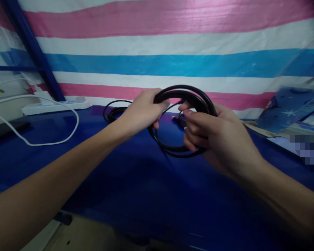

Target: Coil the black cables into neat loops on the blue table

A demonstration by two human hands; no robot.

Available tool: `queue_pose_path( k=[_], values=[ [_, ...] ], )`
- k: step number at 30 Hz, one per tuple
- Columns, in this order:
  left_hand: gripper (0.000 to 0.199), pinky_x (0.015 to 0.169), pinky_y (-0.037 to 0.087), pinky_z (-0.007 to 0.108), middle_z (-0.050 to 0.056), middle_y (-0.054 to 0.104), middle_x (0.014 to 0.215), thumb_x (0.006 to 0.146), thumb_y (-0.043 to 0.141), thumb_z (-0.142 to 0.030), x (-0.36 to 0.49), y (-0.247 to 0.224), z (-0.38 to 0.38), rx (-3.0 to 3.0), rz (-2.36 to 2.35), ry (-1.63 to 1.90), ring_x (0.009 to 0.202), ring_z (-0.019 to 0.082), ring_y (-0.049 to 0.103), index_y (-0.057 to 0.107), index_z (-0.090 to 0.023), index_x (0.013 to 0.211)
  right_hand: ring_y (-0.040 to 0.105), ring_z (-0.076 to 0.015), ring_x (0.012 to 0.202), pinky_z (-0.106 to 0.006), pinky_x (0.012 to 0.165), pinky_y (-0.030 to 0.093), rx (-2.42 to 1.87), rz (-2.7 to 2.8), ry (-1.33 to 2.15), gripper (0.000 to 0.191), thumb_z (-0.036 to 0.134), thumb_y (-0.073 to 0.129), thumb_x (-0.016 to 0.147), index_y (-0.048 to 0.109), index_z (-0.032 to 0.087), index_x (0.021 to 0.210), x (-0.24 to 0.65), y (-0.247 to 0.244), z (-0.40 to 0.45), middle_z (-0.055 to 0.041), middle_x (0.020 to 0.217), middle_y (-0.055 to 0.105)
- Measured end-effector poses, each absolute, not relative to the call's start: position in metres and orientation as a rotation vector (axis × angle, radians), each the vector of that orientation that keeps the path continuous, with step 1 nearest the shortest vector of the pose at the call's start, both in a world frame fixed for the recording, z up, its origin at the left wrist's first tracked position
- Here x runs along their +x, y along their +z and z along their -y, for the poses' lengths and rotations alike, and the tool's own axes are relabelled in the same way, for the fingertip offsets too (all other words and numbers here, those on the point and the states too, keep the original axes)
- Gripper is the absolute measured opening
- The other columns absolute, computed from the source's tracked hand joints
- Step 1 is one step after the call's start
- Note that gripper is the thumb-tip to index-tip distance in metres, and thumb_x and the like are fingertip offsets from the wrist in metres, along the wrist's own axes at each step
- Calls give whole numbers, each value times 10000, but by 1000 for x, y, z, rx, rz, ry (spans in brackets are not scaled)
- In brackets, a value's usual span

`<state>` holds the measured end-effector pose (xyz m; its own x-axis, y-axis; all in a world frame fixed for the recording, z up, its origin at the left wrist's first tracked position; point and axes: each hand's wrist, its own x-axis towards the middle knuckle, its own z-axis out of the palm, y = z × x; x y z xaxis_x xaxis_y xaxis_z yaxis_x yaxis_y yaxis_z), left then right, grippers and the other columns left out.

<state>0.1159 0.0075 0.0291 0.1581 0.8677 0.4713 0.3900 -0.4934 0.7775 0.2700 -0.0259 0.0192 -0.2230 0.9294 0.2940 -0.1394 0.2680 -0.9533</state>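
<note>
A coil of black cable hangs upright between my two hands, lifted above the blue table. My left hand pinches the left side of the loops, thumb in front. On the right side, my right hand is closed around the loops with its fingers curled inward. Behind the coil, a second coiled black cable lies on the table, partly covered by my left hand. A small black connector shows through the ring, close to my right fingertips.
A white power strip stands at the back left, with a looping white cord in front. A dark flat object lies at the far left. To the right are a blue printed package and a partly blurred-out screen. Striped sheeting hangs behind.
</note>
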Motion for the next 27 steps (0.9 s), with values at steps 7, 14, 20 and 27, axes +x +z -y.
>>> queue_pose_path(
  k=[7,14,20,27],
  values=[
    [95,359,236,150,-54,459,516,743,639,-78,125,36,10,1680,-920,1294,357,24,389,603,-166,746,270,-42,297,-199,278,278,-942,1555,1072,91,135,633,726,579,184,780,276,28,29,90,425,342],
    [77,377,361,148,-109,288,426,868,535,-193,125,32,6,1281,-779,1373,282,24,288,587,-182,924,456,-65,409,-222,500,459,-738,1444,1164,69,113,586,797,575,178,773,281,29,22,77,455,406],
    [75,363,326,141,-103,359,461,920,465,-195,125,25,-7,1028,-650,1317,305,29,317,514,-182,975,658,-142,748,-287,755,520,-459,1743,1163,83,193,629,823,557,217,789,275,20,32,42,628,608],
    [179,338,233,151,-75,391,455,959,375,-232,135,21,-2,924,-724,1260,308,47,338,516,-180,862,563,-221,1112,-381,974,443,-412,2270,148,406,40,586,722,543,189,1097,265,-1,35,-75,1141,618]
  ],
)
